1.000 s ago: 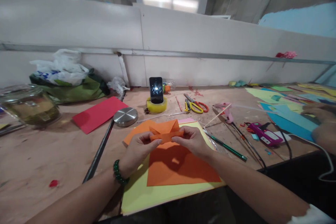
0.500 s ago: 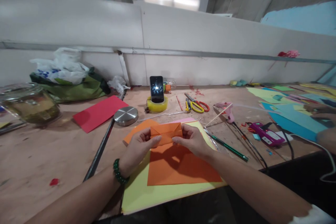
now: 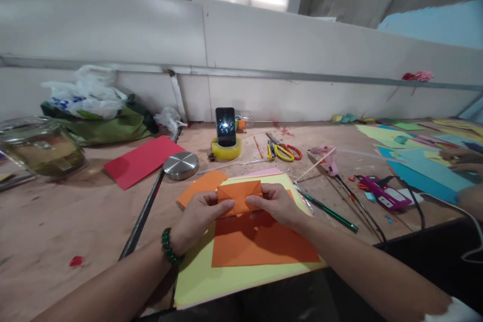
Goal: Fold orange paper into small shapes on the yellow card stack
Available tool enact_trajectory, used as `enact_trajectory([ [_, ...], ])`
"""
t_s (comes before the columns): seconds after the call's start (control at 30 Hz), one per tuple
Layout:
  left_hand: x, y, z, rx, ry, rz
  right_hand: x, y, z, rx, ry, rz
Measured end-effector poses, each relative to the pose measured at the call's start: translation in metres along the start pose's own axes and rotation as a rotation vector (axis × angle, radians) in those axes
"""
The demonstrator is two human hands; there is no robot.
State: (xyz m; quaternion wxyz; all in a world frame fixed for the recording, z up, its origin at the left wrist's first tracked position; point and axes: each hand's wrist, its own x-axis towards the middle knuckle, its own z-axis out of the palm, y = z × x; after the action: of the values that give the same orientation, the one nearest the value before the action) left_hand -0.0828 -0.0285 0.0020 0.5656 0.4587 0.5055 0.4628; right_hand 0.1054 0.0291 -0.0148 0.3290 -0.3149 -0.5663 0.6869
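A small folded orange paper (image 3: pixel 240 195) is pinched between both hands just above the table. My left hand (image 3: pixel 198 216), with a green bead bracelet at the wrist, grips its left end. My right hand (image 3: pixel 277 204) grips its right end, thumb on the near face. Beneath them lies a flat orange sheet (image 3: pixel 260 244) on a larger yellow sheet (image 3: pixel 211 279). Another orange sheet (image 3: pixel 198 186) pokes out behind my left hand.
A phone (image 3: pixel 225 126) stands in a yellow tape roll. Scissors (image 3: pixel 281 151), glue guns (image 3: pixel 379 191), a green pen (image 3: pixel 332 213), a metal lid (image 3: pixel 181 165), a red sheet (image 3: pixel 141 161) and a glass jar (image 3: pixel 41 148) lie about. Another person's hand (image 3: pixel 462 158) works on blue paper at right.
The folded orange paper went from a thin strip with points sticking up to a compact flat rectangle, folded down between my fingers. Both hands stayed in place.
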Motion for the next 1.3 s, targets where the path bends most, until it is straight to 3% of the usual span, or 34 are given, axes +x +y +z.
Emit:
enact_trajectory([
  [0.3, 0.0026, -0.0001, -0.0008, -0.051, 0.025, -0.035, -0.0003, -0.0027, 0.0001, 0.000, 0.041, 0.025],
  [1.3, 0.0010, 0.0019, -0.0039, -0.114, -0.036, -0.058, -0.0004, -0.0013, -0.0023, -0.056, -0.010, -0.055],
])
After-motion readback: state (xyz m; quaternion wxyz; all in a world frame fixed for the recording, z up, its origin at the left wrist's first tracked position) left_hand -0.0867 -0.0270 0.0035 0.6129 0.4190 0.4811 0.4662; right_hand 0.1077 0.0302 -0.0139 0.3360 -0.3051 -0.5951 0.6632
